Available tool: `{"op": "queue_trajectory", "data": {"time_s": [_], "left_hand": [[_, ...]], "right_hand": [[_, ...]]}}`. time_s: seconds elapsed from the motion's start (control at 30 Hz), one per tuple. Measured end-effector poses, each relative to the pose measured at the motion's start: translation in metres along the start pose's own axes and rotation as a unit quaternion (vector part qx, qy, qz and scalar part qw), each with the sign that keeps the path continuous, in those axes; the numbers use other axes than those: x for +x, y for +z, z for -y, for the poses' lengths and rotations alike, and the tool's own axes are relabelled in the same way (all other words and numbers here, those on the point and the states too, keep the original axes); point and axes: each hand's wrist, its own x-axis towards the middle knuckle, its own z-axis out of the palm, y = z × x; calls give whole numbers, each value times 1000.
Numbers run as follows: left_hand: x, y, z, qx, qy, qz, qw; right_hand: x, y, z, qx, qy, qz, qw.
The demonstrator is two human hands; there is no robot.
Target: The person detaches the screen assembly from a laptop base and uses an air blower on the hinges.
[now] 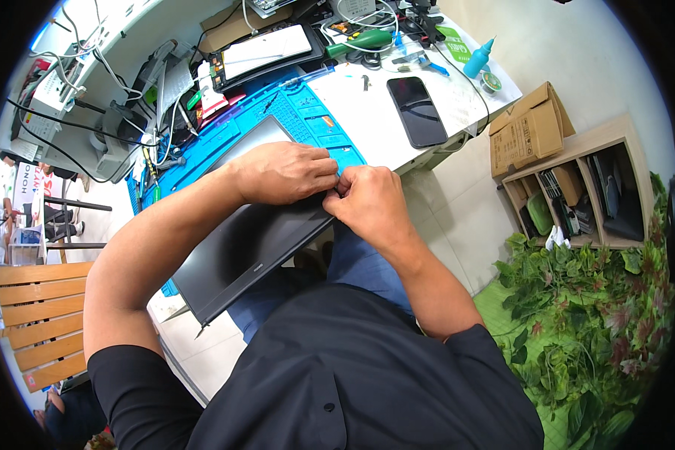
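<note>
A black laptop screen panel (236, 251) lies slanted over the bench edge and above my lap, its glossy face up. My left hand (289, 172) reaches across it with the fingers curled together at its right end. Right beside it, my right hand (367, 199) pinches at the panel's right corner, thumb and forefinger pressed together. The two hands meet there, and whatever sits between their fingertips is hidden. Under the panel's far side spreads a blue repair mat (307, 112) with moulded compartments and small parts.
A black phone (417, 112) lies on the white bench right of the mat. Behind are an opened tablet (266, 52), a green-handled screwdriver (360, 43) and a blue dropper bottle (478, 60). Tools and cables crowd the left. A cardboard box (529, 131) tops a wooden shelf (630, 139) at right.
</note>
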Motion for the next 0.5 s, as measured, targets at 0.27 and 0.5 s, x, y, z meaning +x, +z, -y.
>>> {"op": "queue_trajectory", "data": {"time_s": [0.27,0.5], "left_hand": [[-3,10,-3,74,37,-52,995],[-3,11,-6,108,49,-37,992]], "right_hand": [[-1,4,-2,-13,19,-1,1000],[0,-2,0,41,46,7,998]]}}
